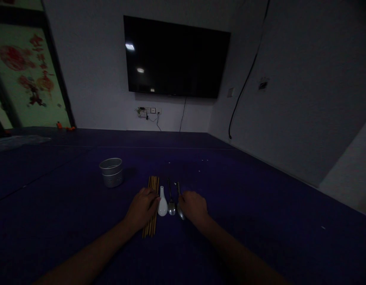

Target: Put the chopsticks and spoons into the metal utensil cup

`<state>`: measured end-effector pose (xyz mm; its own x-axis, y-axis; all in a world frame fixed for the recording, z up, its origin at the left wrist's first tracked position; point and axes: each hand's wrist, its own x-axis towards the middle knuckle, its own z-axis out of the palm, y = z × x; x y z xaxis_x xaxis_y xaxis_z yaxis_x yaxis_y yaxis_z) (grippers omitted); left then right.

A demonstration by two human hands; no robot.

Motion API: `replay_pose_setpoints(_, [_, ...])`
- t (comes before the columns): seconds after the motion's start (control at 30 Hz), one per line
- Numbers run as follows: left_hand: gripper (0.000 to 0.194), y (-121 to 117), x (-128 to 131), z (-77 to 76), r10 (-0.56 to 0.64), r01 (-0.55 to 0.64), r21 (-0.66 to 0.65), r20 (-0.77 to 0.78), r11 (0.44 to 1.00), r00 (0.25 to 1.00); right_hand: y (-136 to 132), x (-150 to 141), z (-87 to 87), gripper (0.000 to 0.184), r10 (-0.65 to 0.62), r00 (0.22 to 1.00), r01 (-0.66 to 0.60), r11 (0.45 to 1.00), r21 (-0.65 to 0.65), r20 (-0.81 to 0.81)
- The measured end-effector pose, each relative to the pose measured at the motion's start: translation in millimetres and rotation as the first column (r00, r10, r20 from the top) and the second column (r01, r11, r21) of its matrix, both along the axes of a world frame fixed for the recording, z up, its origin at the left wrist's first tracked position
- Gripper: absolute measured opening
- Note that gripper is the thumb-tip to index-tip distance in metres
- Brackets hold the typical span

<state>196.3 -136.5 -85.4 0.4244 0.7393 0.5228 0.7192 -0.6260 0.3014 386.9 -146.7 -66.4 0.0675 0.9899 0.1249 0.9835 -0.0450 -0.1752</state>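
Note:
Several wooden chopsticks (152, 228) lie side by side on the dark blue surface. My left hand (143, 208) rests over their middle, fingers and thumb closed about them from above. Just right of its thumb is a white soup spoon (162, 206), bowl towards me. A metal spoon (171, 208) lies beside that one, also bowl nearest me. My right hand (192, 204) is closed on a second metal spoon (181, 212), covering part of its handle; the bowl pokes out below the fingers. Dim light hides the fingertips in part.
A grey metal cup-like container (111, 174) with holes near its base stands at left. Small white specks dot the blue surface (230, 190). Behind are a wall-mounted television (177, 59), wall sockets (150, 111) and a hanging black cable (245, 81). Clear plastic sheeting (21, 141) lies far left.

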Motion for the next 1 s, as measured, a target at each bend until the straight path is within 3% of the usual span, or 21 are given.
replay_pose_setpoints(0.43, [0.031,0.8,1.4,-2.9,0.021,-0.021,-0.013,0.008,1.0,1.0,-2.3,-1.5,-2.4,0.026,0.014,1.0,-0.012,0.998,0.065,-0.02])
replay_pose_setpoints(0.7, [0.03,-0.1,2.7,0.0,0.046,-0.048,-0.062,-0.037,0.997,0.998,-0.8,-1.3,-4.2,0.029,0.015,0.998,-0.013,0.999,0.036,-0.069])
replay_pose_setpoints(1.0, [0.031,-1.9,4.5,0.4,0.017,-0.015,-0.045,0.05,0.999,0.999,1.4,-3.3,-8.8,0.029,0.038,0.995,-0.03,0.996,0.08,-0.09])
